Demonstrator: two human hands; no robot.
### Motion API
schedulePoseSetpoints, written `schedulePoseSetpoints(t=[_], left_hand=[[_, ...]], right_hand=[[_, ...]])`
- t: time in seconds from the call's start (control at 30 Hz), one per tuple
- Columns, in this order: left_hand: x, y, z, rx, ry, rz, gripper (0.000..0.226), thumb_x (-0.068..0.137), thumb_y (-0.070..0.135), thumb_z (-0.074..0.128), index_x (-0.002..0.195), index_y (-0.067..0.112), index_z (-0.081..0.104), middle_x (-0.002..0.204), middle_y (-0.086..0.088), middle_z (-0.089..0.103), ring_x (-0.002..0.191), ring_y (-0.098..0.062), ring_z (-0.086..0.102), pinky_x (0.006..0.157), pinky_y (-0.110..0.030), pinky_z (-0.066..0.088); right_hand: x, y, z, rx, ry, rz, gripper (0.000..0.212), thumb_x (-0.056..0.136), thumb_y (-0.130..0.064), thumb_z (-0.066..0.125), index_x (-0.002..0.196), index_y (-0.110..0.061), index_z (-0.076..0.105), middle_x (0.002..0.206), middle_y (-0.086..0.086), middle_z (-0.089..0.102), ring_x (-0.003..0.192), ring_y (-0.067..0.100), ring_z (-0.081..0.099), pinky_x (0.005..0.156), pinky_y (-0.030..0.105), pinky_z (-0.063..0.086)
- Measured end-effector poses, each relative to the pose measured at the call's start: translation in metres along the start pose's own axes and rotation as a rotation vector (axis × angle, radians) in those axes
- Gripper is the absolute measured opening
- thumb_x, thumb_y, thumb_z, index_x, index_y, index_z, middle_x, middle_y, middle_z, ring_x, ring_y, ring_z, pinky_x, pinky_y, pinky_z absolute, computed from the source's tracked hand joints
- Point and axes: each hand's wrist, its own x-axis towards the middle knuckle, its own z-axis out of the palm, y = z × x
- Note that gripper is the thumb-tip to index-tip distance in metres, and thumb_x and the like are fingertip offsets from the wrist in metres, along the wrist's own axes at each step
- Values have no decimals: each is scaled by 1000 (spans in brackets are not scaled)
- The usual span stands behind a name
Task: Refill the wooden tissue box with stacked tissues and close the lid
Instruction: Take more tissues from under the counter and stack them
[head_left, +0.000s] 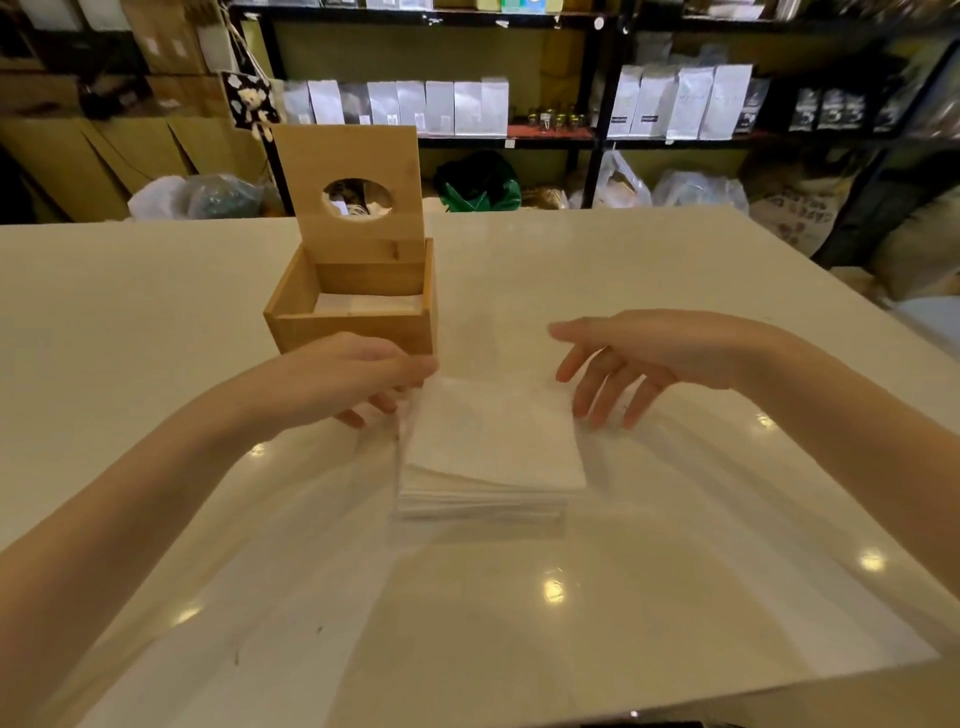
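Two hands flank white tissue stack (493, 447); wooden box (348, 322) lid upright.

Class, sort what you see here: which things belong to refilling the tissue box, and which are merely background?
Belongs to the job:
wooden tissue box
its raised lid
stack of tissues
left hand
right hand

Just lying about:
white pouches on the shelves
green bag
cardboard boxes
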Motion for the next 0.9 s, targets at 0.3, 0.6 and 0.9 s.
schedulePoseSetpoints(t=[0.3, 0.6, 0.9], left_hand=[[-1, 5, -9, 136, -119, 5, 66, 62, 71, 51, 108, 26, 64, 108, 8, 64, 98, -9, 59, 81, -26, 49], [7, 2, 1, 266, -211, 35, 49, 68, 50, 69, 109, 24, 64, 106, 8, 65, 97, -9, 58, 90, -30, 48], [14, 6, 6, 398, -181, 48, 49, 65, 50, 72, 107, 26, 62, 100, 12, 62, 90, -4, 55, 82, -23, 47]], right_hand=[[-4, -12, -6, -181, -58, -120, 56, 70, -59, 63, 111, -20, 64, 109, -2, 68, 99, 14, 65, 90, 34, 53], [4, -16, 15, -367, -155, -165, 47, 75, -38, 70, 119, -27, 57, 111, -16, 60, 101, 1, 57, 89, 24, 48], [7, -20, 22, -468, -148, -171, 45, 68, -34, 78, 109, -29, 61, 102, -12, 65, 97, 16, 64, 91, 34, 51]])
